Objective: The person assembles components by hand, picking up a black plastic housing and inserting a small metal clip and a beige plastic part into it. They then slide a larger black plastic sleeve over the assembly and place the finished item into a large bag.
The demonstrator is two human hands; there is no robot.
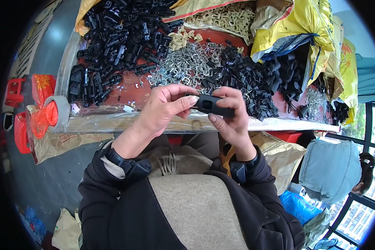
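Observation:
Above the near table edge, a black plastic tube-like part [207, 103] with a rectangular opening in its side lies level between my hands. My right hand [234, 118] is closed around its right end, thumb below and fingers over the top. My left hand [159, 109] is pinched at the part's left end, thumb and index finger together. A small pale bit shows by those fingertips, too hidden to name. Just beyond my hands lies a heap of silvery bent metal clips [185, 62]. A pile of small black pieces [246, 79] spreads to its right.
Black molded parts [116, 46] are heaped at the table's far left. Beige plastic clips [225, 21] spill at the back beside a yellow woven sack [296, 31]. A tape roll [61, 113] hangs at the left edge. Another person in light blue [329, 168] is at the right.

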